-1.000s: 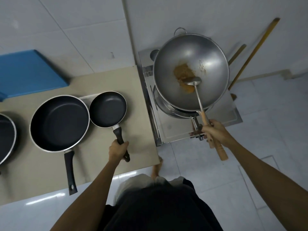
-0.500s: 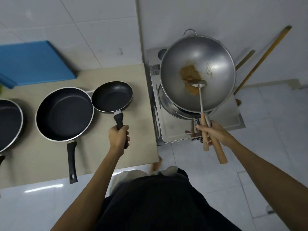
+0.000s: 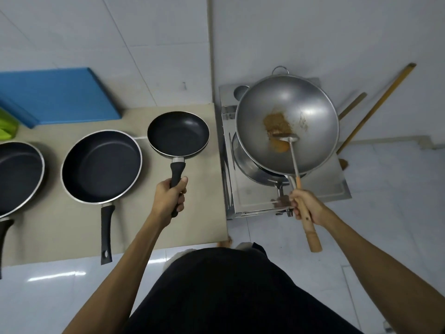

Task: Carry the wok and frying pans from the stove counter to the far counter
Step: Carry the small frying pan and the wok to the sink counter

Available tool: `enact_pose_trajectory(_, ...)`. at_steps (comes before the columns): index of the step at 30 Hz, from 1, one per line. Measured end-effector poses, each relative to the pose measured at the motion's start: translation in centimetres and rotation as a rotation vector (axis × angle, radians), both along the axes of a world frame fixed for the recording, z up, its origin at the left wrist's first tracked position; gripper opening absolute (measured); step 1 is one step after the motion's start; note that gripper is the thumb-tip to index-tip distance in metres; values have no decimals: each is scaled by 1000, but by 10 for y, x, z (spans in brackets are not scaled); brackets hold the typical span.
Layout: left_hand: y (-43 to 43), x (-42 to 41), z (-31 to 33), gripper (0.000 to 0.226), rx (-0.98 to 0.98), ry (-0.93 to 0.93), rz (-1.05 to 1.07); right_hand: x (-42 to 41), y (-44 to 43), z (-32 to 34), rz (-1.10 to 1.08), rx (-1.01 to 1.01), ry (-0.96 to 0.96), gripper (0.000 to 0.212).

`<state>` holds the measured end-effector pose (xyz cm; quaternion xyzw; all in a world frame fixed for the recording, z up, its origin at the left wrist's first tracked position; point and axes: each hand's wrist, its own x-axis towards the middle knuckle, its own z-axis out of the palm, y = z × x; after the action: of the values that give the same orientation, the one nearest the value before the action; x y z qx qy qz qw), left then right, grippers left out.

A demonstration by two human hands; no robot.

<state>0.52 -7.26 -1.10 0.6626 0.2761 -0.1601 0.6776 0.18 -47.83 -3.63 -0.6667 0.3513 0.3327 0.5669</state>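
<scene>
A steel wok (image 3: 310, 109) with brown food and a metal ladle (image 3: 286, 138) in it hovers over the stove burner. My right hand (image 3: 304, 206) grips the wok's wooden handle together with the ladle's handle. My left hand (image 3: 169, 197) is closed around the black handle of the small black frying pan (image 3: 178, 133), which is lifted above the beige counter. A larger black frying pan (image 3: 101, 165) rests on the counter (image 3: 60, 225) to its left. A third black pan (image 3: 16, 174) shows partly at the left edge.
A steel stove (image 3: 255, 196) stands right of the counter. A blue board (image 3: 55, 95) leans at the back left, a green object (image 3: 7, 126) beside it. Two wooden sticks (image 3: 375, 109) lean on the wall at right. White tiled floor lies below.
My left hand has lifted the small pan and brought it nearer to the counter's right end. The wok is raised slightly off the burner. The view has shifted.
</scene>
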Motion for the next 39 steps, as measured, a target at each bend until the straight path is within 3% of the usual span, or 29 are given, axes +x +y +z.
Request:
enact_pose_trajectory(9,22,-10,23,29,85,-43,9,-5,21,23,19,-84,-69,19)
enact_pose_trajectory(16,67,-29,35,43,132,-109,-37,-9,47,53,50,-136,-90,19)
enact_pose_trajectory(20,104,-51,43,38,116,-167,-1,-26,84,71,66,-156,-95,22)
enact_pose_trajectory(32,312,-195,73,33,242,-184,295,-84,329,127,189,-14,-97,27)
enact_pose_trajectory(39,431,-258,105,37,310,-202,473,-93,475,157,411,-4,-151,21)
